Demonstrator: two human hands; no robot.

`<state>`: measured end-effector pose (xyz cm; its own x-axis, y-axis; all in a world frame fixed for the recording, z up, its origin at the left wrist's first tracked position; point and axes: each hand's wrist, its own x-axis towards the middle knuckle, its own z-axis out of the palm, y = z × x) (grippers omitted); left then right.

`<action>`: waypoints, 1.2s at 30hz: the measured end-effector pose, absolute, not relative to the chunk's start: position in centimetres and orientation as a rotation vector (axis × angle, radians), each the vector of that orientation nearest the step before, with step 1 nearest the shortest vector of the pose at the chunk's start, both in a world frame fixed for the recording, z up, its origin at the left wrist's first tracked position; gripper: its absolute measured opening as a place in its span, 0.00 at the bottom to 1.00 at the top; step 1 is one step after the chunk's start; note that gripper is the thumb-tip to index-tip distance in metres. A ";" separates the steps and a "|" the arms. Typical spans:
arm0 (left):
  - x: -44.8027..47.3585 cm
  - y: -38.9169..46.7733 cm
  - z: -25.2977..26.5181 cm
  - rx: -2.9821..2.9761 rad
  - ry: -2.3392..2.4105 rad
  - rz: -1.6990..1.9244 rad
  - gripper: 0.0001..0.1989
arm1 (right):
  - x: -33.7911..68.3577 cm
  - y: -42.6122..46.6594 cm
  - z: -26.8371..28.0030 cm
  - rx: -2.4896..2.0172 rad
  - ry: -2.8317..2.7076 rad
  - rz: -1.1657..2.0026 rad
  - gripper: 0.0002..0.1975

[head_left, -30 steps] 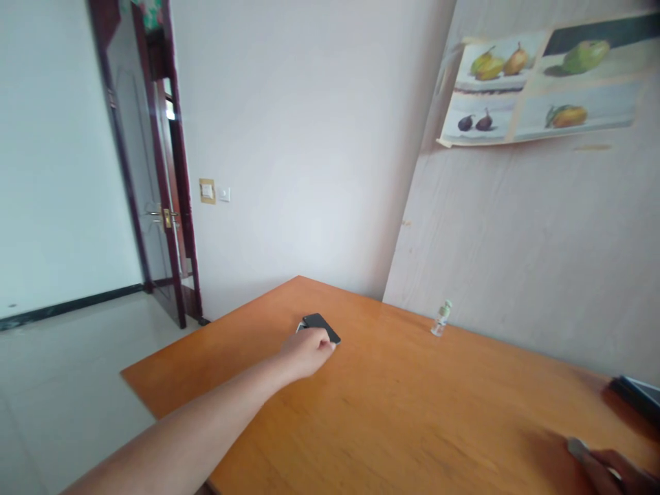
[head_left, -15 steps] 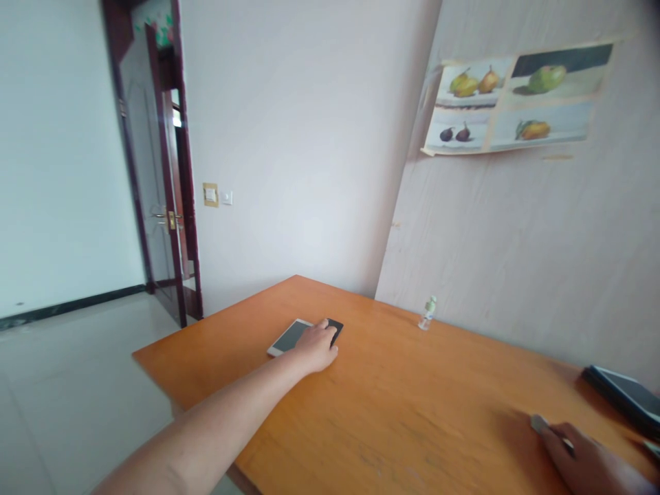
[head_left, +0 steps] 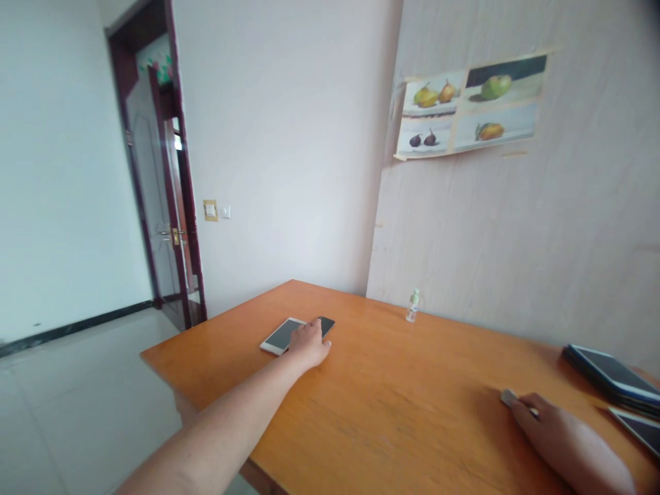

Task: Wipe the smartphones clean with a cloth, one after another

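Observation:
My left hand point(head_left: 308, 345) reaches far across the table, its fingers and thumb around a dark phone point(head_left: 326, 325) lying flat. The hand covers the phone's near part. Just left of it lies a white tablet point(head_left: 281, 335) with a dark screen, partly hidden by the hand. At the right, my right hand point(head_left: 541, 423) is closed around a small grey object point(head_left: 508, 397) whose rounded end sticks out past the fingers; its kind does not show.
On the orange wooden table point(head_left: 392, 385), a small clear bottle point(head_left: 412, 307) stands near the back edge. Stacked tablets point(head_left: 613, 375) lie at the right, another white-edged device point(head_left: 636, 427) before them. Fruit pictures point(head_left: 471, 106) hang on the wall. A door point(head_left: 155, 185) stands at the left.
The view has shifted to the right, bringing more of the right-hand devices into sight. Both hands keep about the same places on the table.

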<state>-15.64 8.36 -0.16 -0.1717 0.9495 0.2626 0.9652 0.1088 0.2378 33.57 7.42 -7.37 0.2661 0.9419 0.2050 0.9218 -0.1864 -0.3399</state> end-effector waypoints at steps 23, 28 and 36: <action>-3.1 7.5 -0.5 -2.220 -2.235 -0.759 0.27 | 29.4 5.1 -2.4 -2.213 -1.715 0.230 0.22; 2.9 4.9 -2.0 -2.442 -2.052 -0.826 0.26 | 28.8 4.6 -1.8 -2.219 -1.703 0.209 0.21; 3.6 4.7 -2.4 -2.459 -2.042 -0.964 0.20 | 28.5 4.2 -0.9 -2.211 -1.663 0.243 0.24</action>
